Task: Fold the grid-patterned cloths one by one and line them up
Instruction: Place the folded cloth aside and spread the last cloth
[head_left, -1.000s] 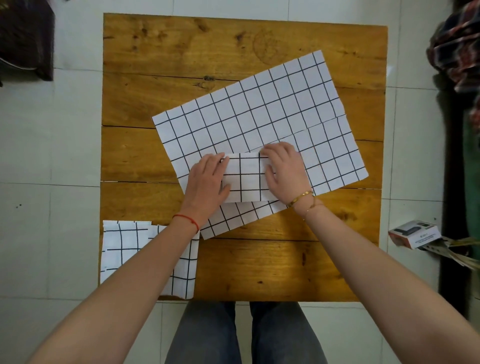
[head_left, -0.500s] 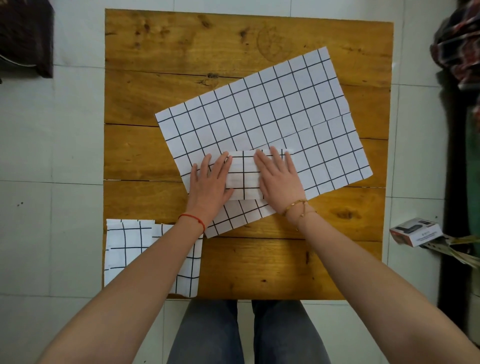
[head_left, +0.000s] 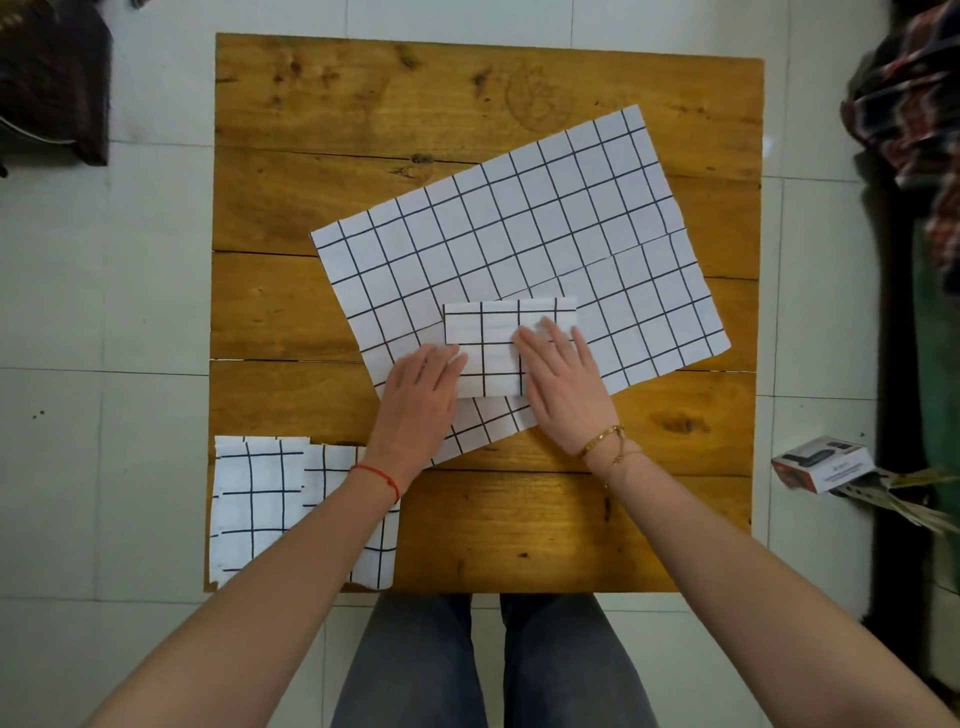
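A small folded grid-patterned cloth (head_left: 493, 340) lies on top of a large unfolded grid cloth (head_left: 519, 244) spread at an angle across the wooden table (head_left: 322, 109). My left hand (head_left: 418, 400) rests flat at the folded cloth's lower left edge, fingers together. My right hand (head_left: 563, 384) lies flat on its right part, fingers spread. Two folded grid cloths sit side by side at the table's near left corner: one (head_left: 254, 499) at the edge and a second (head_left: 363, 519) partly hidden under my left forearm.
A small white box (head_left: 821, 465) lies on the tiled floor to the right of the table. Dark patterned fabric (head_left: 904, 104) hangs at the far right, and a dark object (head_left: 52, 78) sits at the top left. My knees show below the table's near edge.
Both hands have slid down and apart over the folded cloth, so more of its top shows. The camera has shifted slightly.
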